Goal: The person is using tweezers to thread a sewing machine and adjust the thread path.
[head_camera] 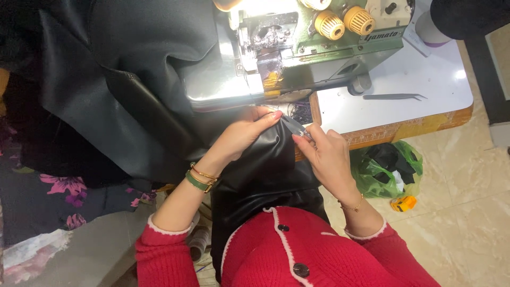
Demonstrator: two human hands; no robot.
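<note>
Fabric: I count one black leather piece (260,170), pinched by my left hand (241,133). My right hand (326,157) has its grip clenched on one small snips (295,126); one tweezers (394,96) lies on the desk (425,79).

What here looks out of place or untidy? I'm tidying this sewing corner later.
A green plastic bag stuffed with dark scraps sits on the floor beside a small yellow object. Tweezers lie loose on the table.
</note>
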